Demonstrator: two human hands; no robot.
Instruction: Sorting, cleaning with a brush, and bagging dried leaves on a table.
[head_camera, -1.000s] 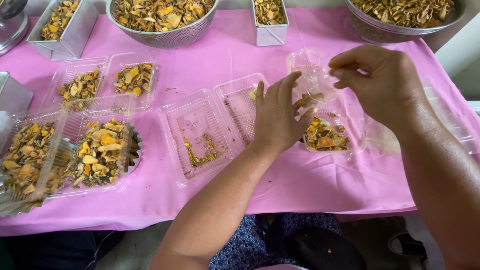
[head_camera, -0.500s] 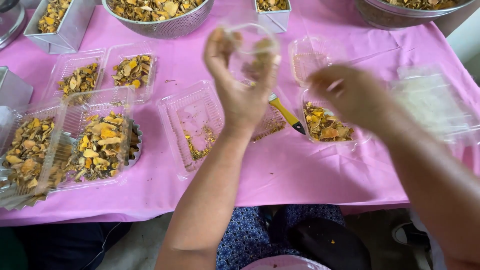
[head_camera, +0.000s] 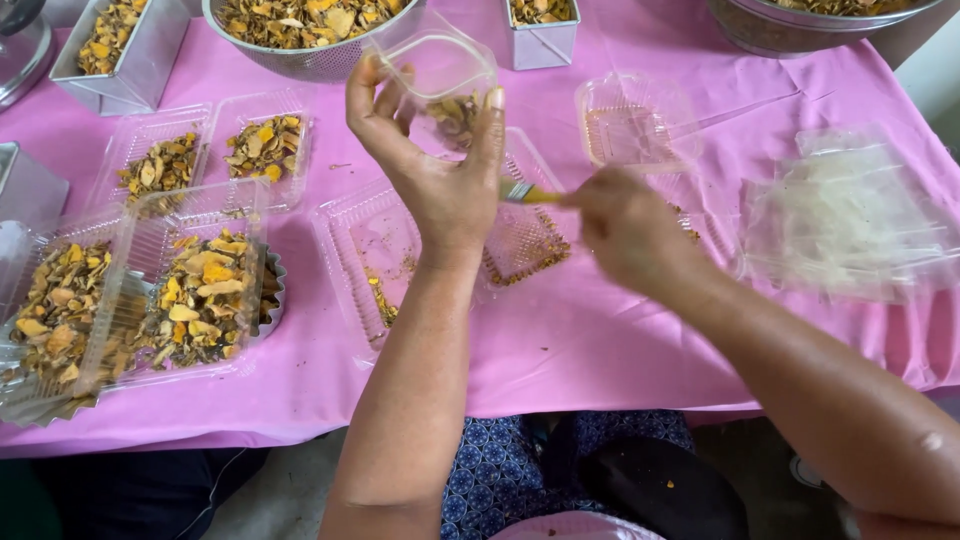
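Observation:
My left hand (head_camera: 432, 175) is raised above the pink table and grips a small clear plastic container (head_camera: 440, 68), tilted, with a few dried yellow-brown pieces inside. My right hand (head_camera: 628, 228) is lower and to the right, closed on the yellow handle of a small brush (head_camera: 528, 192) whose blue end points toward my left hand. Beneath my hands lies an open clear clamshell box (head_camera: 372, 250) with crumbs in it.
Filled clamshells of dried yellow slices (head_camera: 130, 295) and two smaller trays (head_camera: 210, 155) sit left. A metal colander (head_camera: 300, 30), metal tins (head_camera: 118, 45) and another bowl (head_camera: 800, 20) stand at the back. An empty clear tray (head_camera: 632, 125) and stacked clear plastic (head_camera: 850, 215) lie right.
My left hand lifted the small clear container off the table and holds it up. My right hand dropped from the upper tray and took hold of the brush that lay on the cloth.

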